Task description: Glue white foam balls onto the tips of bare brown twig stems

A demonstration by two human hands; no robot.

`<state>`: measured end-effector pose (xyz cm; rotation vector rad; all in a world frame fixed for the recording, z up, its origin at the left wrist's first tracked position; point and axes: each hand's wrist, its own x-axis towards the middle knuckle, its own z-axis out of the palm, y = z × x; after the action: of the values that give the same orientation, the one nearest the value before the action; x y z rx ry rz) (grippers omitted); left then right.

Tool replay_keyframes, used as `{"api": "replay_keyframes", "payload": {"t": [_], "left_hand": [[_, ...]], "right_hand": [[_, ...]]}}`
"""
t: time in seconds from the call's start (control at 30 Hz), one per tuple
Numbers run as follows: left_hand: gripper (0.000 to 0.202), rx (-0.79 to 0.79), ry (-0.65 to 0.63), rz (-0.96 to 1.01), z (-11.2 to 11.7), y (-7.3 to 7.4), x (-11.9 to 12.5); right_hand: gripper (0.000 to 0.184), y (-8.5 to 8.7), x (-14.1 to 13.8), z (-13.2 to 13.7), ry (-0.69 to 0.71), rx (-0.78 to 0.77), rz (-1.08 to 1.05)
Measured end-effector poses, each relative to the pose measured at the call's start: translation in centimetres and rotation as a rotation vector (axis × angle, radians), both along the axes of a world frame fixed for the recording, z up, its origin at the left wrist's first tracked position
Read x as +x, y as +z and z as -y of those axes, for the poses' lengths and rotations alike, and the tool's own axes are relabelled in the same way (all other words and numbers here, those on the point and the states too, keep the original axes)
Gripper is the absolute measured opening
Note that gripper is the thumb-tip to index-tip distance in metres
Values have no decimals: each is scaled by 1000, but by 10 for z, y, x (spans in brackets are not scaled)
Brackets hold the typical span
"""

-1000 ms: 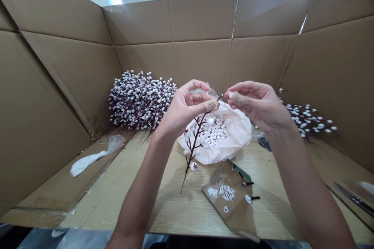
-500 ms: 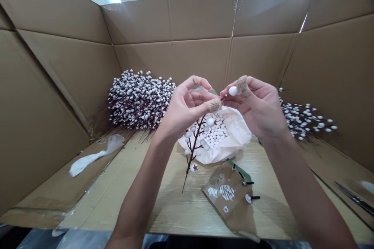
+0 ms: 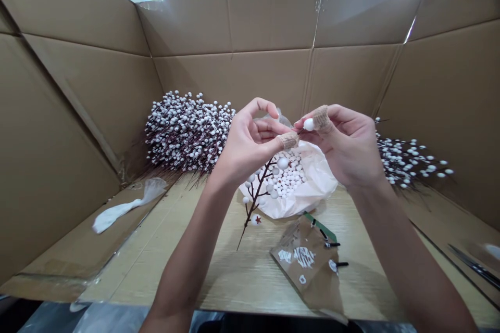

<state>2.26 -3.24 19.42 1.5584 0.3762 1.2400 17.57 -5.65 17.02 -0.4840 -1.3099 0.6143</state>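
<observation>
Foam berry (image 3: 308,124), where's it sitting?

Right hand (image 3: 344,148) is pinching it at the fingertips, narrow grip, up above the tissue paper (image 3: 322,177).

And the left hand (image 3: 250,140)?

Closing on a thin dark berry branch (image 3: 255,200), narrow grip. The lower branch is hanging down and out over the table, with white berries on its side twigs.

Berry on the stem?

Can't tell. Berry and branch tip are just beside each other, but it's too small to see contact.

Anything on the hands?

Tan tape wrap (image 3: 288,140) is covering a left-hand finger, and tan tape wrap (image 3: 320,117) is covering a right-hand finger.

Surroundings?

Tissue paper is cradling loose foam balls (image 3: 285,179). Dense berry bunch (image 3: 187,135) is lying back left against cardboard panels (image 3: 269,26), smaller berry bunch (image 3: 410,161) back right. Kraft paper sheet (image 3: 308,265) is lying on the wood-grain table (image 3: 234,276), right of the branch's lower end.
</observation>
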Motion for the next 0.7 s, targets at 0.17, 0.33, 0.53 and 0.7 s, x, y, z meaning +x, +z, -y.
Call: {"api": "replay_keyframes", "payload": {"t": [0.17,0.33,0.53,0.7], "left_hand": [[41,13,60,35,3,1,3],[41,52,138,43,4,1,5],[44,73,169,51,4,-1,6],[44,120,192,32,4,-2,7]], "right_hand": [[18,-2,0,-3,-5,3,8],[16,-4,-3,-4,-45,20,4],[18,-6,-5,-6,-83,-1,8],[18,-8,-5,-8,-74,2,-2]]}}
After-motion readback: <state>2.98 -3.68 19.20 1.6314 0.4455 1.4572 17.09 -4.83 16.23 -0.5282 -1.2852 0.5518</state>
